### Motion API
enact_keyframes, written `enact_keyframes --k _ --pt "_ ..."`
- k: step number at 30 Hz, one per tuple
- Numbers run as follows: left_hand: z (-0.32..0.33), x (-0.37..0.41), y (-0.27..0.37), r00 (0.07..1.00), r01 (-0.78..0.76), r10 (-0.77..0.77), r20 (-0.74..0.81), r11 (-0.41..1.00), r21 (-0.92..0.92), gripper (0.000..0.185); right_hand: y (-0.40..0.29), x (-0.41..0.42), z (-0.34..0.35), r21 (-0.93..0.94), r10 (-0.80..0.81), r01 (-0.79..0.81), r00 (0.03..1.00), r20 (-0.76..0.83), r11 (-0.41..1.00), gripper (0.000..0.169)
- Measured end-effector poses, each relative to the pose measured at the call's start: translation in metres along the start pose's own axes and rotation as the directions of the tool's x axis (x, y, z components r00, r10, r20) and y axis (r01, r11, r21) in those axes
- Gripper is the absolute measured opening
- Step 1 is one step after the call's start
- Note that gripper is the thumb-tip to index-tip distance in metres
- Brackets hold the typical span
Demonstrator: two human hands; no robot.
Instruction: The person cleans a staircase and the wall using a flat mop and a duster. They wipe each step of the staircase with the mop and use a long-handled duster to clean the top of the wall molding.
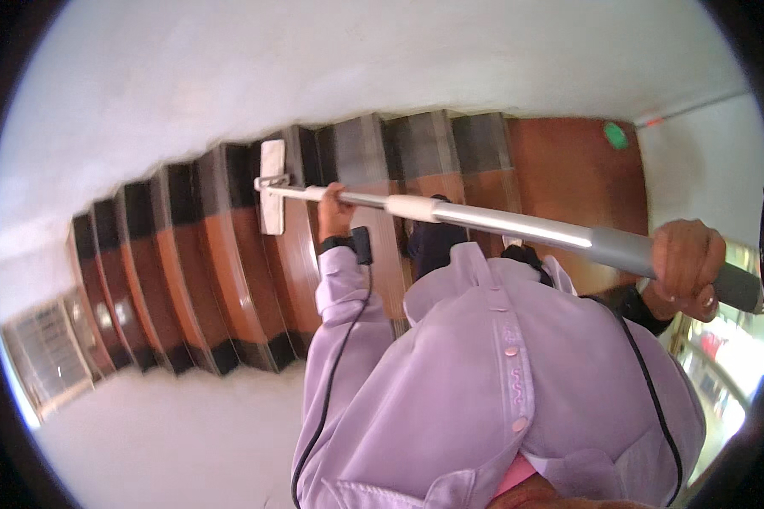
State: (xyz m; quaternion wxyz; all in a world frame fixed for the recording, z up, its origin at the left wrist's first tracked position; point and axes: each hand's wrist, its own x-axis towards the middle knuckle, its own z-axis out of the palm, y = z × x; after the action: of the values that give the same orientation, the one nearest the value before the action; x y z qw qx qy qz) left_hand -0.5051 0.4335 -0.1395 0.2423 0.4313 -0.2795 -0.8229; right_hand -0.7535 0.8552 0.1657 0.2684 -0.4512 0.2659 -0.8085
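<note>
A flat mop with a metal pole (516, 224) stretches across the view from upper left to right. My right hand (687, 268) is closed around the grey grip near the pole's end. Lower on the pole, my left hand (336, 213) holds the thin metal section near the mop head. The white rectangular mop head (272, 210) lies over a step of a brown and black staircase (219, 254); whether it presses on the tread is hard to tell. A black strap with a small box and a cable is at my left wrist, and a dark band is at my right.
Steps run down the left towards a barred door or window (51, 356). A white wall (356, 57) borders the stairs above, another pale wall (184, 432) below. A green object (615, 136) lies on the brown landing (573, 184). Bright openings show at the right.
</note>
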Motion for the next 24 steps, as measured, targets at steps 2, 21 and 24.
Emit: enact_keyframes --k 2,21,24 --pt "0.016 -0.018 -0.055 0.991 -0.074 0.078 -0.111 0.996 0.044 0.008 -0.018 -0.038 -0.032 0.018 -0.049 0.054 0.975 -0.217 0.998 0.021" --pt "-0.036 -0.229 -0.198 0.905 -0.051 -0.062 -0.422 0.966 -0.252 0.010 -0.081 -0.105 -0.062 0.383 0.086 -0.086 0.996 0.017 0.920 0.025" --pt "-0.049 -0.232 -0.196 0.889 -0.088 -0.025 -0.457 0.971 -0.224 0.010 -0.068 -0.102 -0.051 0.404 0.083 -0.098 0.995 0.053 0.910 0.025"
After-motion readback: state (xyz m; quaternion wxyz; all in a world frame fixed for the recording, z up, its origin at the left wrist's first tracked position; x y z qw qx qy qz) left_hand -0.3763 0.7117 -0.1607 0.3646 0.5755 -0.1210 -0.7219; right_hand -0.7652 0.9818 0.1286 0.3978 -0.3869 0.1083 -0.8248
